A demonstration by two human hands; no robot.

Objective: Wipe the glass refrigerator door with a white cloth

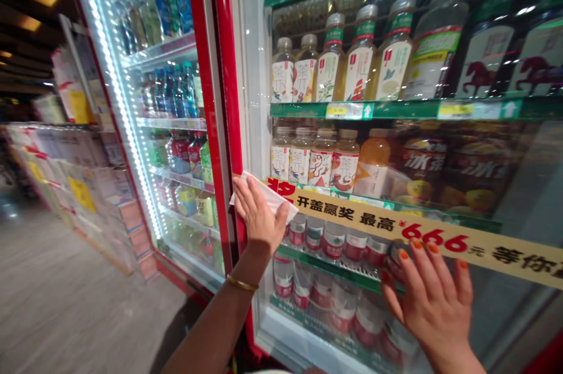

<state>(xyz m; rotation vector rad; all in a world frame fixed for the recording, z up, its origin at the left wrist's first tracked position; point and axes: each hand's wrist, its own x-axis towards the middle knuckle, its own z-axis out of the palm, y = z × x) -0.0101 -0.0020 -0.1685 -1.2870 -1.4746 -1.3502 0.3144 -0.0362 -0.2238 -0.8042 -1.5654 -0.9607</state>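
My left hand (259, 216) presses a folded white cloth (267, 195) flat against the glass door of a drinks cooler (255, 69), close to the door's red frame (231, 98). A gold bangle (241, 284) circles that wrist. My right hand (428, 303), with orange-painted nails, lies open on the glass with nothing in it. Its fingertips touch the lower edge of a tan promotional strip (396, 227) stuck across the door. Behind the glass stand rows of bottled tea and juice (334, 69) and water bottles (321, 239) on green-edged shelves.
To the left, a second lit cooler (171, 122) holds bottled drinks behind glass with an LED strip along its frame. Beyond it, a long stack of cartons (74, 169) lines an aisle with a grey floor (88, 298).
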